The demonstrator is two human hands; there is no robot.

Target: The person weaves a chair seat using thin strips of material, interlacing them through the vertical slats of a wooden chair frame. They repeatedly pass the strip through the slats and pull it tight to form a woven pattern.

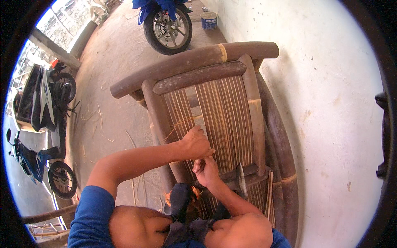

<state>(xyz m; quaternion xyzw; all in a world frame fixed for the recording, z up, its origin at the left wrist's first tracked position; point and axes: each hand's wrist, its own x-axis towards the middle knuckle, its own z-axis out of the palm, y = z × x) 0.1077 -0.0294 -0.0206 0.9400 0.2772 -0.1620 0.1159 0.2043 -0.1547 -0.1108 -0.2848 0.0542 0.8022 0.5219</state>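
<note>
Both hands meet over the slatted panel of a brown bamboo chair (229, 124). My left hand (195, 142) is closed in a fist above the lower left slats, its fingers turned away. Just below, my right hand (206, 170) is closed with fingers curled inward, touching or almost touching the left. What either holds is hidden or too thin to name. Thin yellowish strands (184, 121) loop over the slats beside my left hand. Between the slats is a gap on the panel's left part. A blade-like tool (242, 182) stands near the panel's lower edge, right of my right hand.
A thick bamboo rail (194, 64) crosses the chair's far end. The white wall (331, 124) rises close on the right. A motorcycle wheel (168, 29) and a blue bucket (209, 20) are beyond. More motorcycles (45, 99) stand left. Loose strips (138, 186) lie on the floor.
</note>
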